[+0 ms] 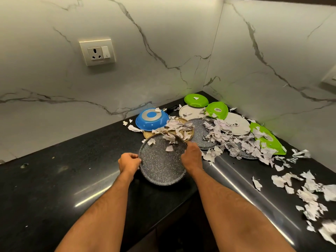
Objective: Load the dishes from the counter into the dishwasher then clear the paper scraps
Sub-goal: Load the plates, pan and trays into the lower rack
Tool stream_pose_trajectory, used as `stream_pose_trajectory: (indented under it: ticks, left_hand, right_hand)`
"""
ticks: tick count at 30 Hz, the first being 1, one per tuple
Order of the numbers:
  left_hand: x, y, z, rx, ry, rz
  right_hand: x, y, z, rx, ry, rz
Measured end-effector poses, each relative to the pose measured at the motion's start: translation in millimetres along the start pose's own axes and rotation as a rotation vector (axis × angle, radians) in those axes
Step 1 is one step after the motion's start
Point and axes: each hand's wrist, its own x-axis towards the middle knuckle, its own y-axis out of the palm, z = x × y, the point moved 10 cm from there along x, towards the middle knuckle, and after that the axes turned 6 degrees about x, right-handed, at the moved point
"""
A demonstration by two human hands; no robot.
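Speckled grey and lifted at a tilt, a round plate (160, 160) is being held over the black counter (72, 170) by both hands: the left hand (129, 162) is curling its fingers round the plate's left rim, and the right hand (192, 155) is gripping the right rim with fingers wrapped over the edge. A few torn paper scraps (241, 142) are lying on the plate's far part, while the bulk of them is spreading across the corner of the counter and trailing down its right side toward the near edge. Behind the held plate a tan plate (189, 132) is lying flat, partly buried in scraps, and just beside it a second speckled grey plate (200, 131) is resting on the counter. An upturned blue pan (152, 118) is sitting at the back left of the pile, its dark handle pointing toward the wall. Farther back, two white plates (238, 125) are lying among the scraps, with a green plate (196, 100) in the very corner, another green dish (217, 110) overlapping the white ones, and a third green piece (269, 140) lying along the right wall under paper. A wall socket (97, 52) is sitting in the marble backsplash (163, 42) at the upper left.
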Motion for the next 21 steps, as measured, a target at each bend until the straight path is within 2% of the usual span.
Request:
stream_pose_trajectory:
  ticks: [10, 16, 21]
  left_hand:
    - [-2.8, -31.7, -65.1, -0.052, 0.243, -0.146]
    - [-10.2, -30.5, -56.1, 0.002, 0.222, -0.169]
    - [-18.6, -32.4, -61.1, -0.038, 0.272, -0.183]
  right_hand:
    - [8.2, -40.0, 24.5, 0.117, -0.143, -0.224]
    - [3.1, -34.5, 19.0, 0.074, -0.147, -0.192]
    - [-7.3, -41.0, 18.3, 0.084, -0.169, -0.227]
